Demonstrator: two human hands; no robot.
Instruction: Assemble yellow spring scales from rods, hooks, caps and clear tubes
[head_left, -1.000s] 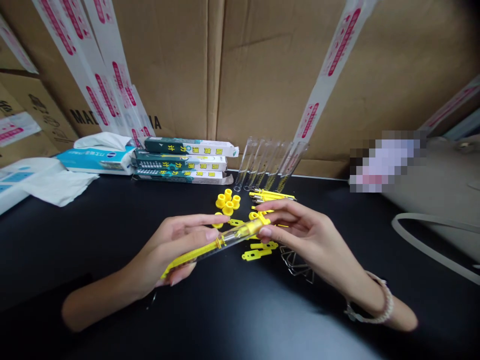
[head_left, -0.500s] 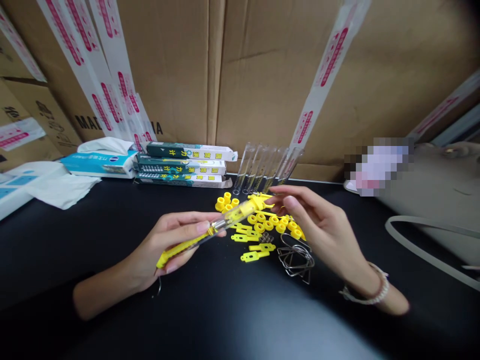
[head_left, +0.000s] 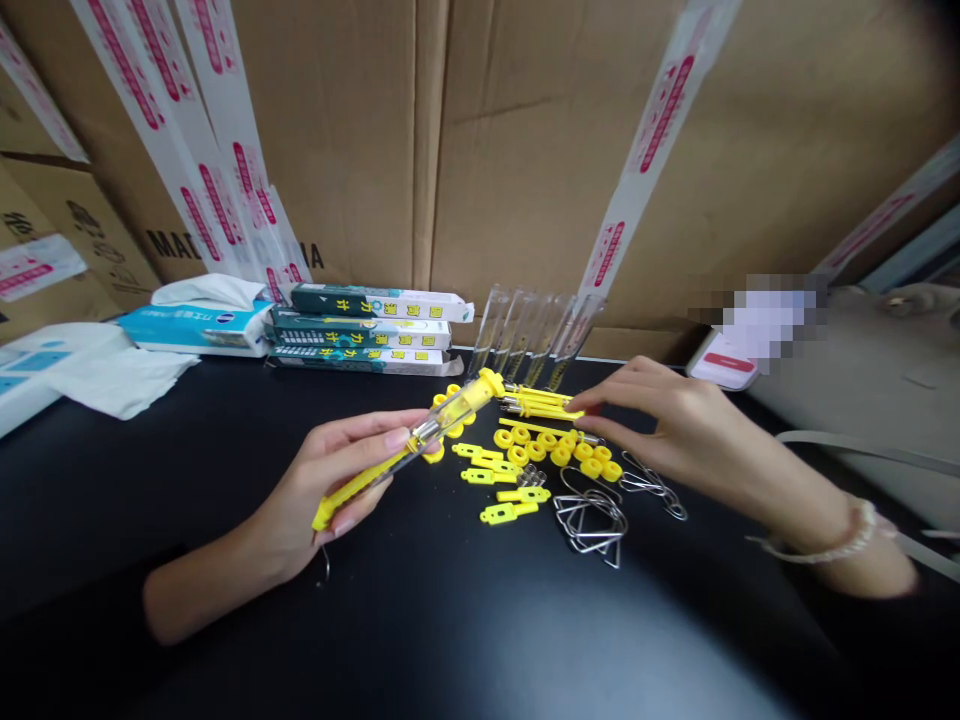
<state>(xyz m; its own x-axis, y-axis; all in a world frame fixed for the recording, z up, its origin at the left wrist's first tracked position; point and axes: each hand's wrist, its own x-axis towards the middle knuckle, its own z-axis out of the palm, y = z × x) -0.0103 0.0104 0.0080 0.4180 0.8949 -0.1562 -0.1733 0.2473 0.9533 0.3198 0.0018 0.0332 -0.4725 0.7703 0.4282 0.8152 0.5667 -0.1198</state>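
My left hand [head_left: 341, 480] is closed around a tubular spring scale [head_left: 439, 425], a clear tube with a yellow cap at its upper end, a metal spring and a yellow rod. It tilts up to the right, and a thin wire hook [head_left: 325, 565] hangs below its lower end. With thumb and forefinger, my right hand [head_left: 652, 415] pinches the end of one of the yellow rods [head_left: 544, 405] lying on the table. Near it are several yellow rings [head_left: 536, 451], flat yellow tabs [head_left: 510, 513], small springs [head_left: 532, 476] and bent wire hooks [head_left: 592, 527].
Several clear tubes [head_left: 517, 335] stand at the back against a cardboard box [head_left: 345, 130]. Left of them are stacked printed boxes [head_left: 367, 333] and a blue tissue pack [head_left: 196, 330]. A phone [head_left: 724, 362] and a light bag [head_left: 885, 380] are at the right.
My right hand has left the spring scale's yellow cap and moved right to the yellow rods. My left hand still holds the spring scale, now tilted slightly steeper.
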